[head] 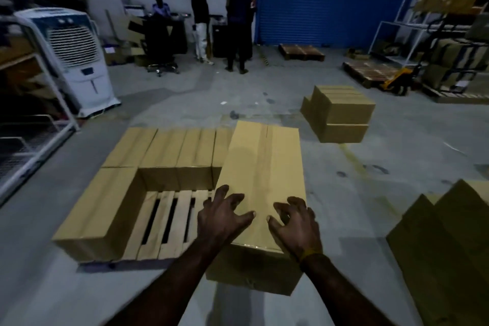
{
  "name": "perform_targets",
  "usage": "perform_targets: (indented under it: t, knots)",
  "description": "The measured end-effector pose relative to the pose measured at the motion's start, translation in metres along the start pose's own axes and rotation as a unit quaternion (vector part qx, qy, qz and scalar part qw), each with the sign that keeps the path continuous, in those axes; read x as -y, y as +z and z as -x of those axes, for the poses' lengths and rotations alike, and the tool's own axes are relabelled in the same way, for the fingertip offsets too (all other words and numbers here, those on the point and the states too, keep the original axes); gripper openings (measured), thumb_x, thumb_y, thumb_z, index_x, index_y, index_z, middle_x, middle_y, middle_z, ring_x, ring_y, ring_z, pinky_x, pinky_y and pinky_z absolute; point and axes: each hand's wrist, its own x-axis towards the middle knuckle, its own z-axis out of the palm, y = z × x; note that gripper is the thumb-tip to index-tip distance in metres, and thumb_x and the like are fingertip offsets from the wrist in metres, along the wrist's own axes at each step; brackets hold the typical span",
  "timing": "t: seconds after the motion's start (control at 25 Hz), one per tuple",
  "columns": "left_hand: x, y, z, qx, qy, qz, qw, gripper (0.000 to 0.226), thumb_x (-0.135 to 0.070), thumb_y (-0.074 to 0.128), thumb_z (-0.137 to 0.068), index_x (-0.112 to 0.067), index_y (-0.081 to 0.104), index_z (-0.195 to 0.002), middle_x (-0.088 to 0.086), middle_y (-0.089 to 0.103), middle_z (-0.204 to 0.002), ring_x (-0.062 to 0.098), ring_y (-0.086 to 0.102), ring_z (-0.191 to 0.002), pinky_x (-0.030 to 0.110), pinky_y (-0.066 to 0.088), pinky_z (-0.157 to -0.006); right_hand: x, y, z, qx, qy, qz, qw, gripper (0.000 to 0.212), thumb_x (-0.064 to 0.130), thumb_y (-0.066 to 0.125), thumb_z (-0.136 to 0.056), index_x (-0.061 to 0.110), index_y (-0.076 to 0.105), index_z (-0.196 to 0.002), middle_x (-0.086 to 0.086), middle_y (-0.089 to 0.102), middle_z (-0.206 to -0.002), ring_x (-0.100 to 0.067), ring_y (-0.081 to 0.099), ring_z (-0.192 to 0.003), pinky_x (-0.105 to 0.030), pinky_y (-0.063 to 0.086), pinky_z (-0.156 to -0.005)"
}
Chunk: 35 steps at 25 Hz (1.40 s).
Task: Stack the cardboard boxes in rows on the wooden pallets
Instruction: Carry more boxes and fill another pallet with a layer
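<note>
Both hands, left hand (221, 216) and right hand (295, 222), hover with fingers spread and loosely curled, gripping nothing, over the near end of a long cardboard box (264, 174) at the right edge of the half-filled wooden pallet (169, 222), no print readable, another box stack (340, 111) farther right.

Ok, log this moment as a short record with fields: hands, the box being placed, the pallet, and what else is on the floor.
left hand: fingers spread, on top of the long box, near its left edge
right hand: fingers curled, over the box top
long box: lying at the pallet's right side
pallet: boxes along back and left, bare slats in front
floor: small box stack further right
far side: standing people, blue shutter
</note>
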Motion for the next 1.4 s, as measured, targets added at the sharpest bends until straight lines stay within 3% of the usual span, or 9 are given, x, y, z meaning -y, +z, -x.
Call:
perform_targets:
  t: [0.4, 0.76, 0.92, 1.16, 1.4]
  knots:
    - [0.144, -0.038, 0.056, -0.014, -0.078, -0.007, 0.997, 0.074, -0.083, 0.049, -0.07, -0.049, 0.047, -0.136, -0.016, 0.021, -0.158, 0.027, 0.039, -0.136, 0.049, 0.041, -0.1, 0.103, 0.102, 0.04, 0.065, -0.057, -0.01, 0.996, 0.051, 0.06, 0.058, -0.085, 0.038, 0.057, -0.131, 0.011, 0.031, -0.147, -0.021, 0.034, -0.131, -0.043, 0.037, -0.107]
    - [0.344, -0.037, -0.013, -0.029, -0.113, 0.014, 0.993, 0.073, -0.085, 0.05, -0.071, -0.051, 0.046, -0.136, -0.018, 0.018, -0.159, 0.023, 0.04, -0.137, 0.044, 0.048, -0.094, 0.208, 0.282, -0.021, 0.089, -0.085, -0.009, 0.992, 0.049, 0.063, 0.053, -0.084, 0.044, 0.056, -0.13, 0.014, 0.029, -0.151, -0.019, 0.025, -0.141, -0.045, 0.034, -0.11]
    - [0.468, 0.02, -0.081, -0.031, -0.137, -0.018, 0.99, 0.071, -0.087, 0.048, -0.071, -0.055, 0.047, -0.134, -0.021, 0.02, -0.158, 0.019, 0.043, -0.135, 0.038, 0.052, -0.089, 0.22, 0.431, -0.074, 0.095, -0.078, -0.01, 0.992, 0.045, 0.063, 0.052, -0.083, 0.045, 0.06, -0.124, 0.013, 0.036, -0.149, -0.025, 0.031, -0.141, -0.048, 0.033, -0.11]
    - [0.615, 0.16, -0.141, -0.032, -0.112, -0.053, 0.992, 0.068, -0.081, 0.061, -0.066, -0.052, 0.057, -0.127, -0.013, 0.033, -0.156, 0.026, 0.049, -0.128, 0.042, 0.055, -0.08, 0.165, 0.647, -0.115, 0.097, -0.1, -0.005, 0.99, 0.044, 0.061, 0.054, -0.082, 0.044, 0.062, -0.122, 0.004, 0.045, -0.147, -0.035, 0.042, -0.137, -0.051, 0.036, -0.105]
    - [0.697, 0.258, -0.156, 0.003, -0.134, -0.04, 0.99, 0.072, -0.087, 0.05, -0.071, -0.054, 0.045, -0.135, -0.012, 0.024, -0.159, 0.024, 0.044, -0.132, 0.04, 0.054, -0.084, 0.127, 0.758, -0.132, 0.114, -0.088, -0.007, 0.989, 0.042, 0.057, 0.056, -0.082, 0.043, 0.064, -0.121, 0.007, 0.042, -0.148, -0.033, 0.043, -0.136, -0.051, 0.039, -0.103]
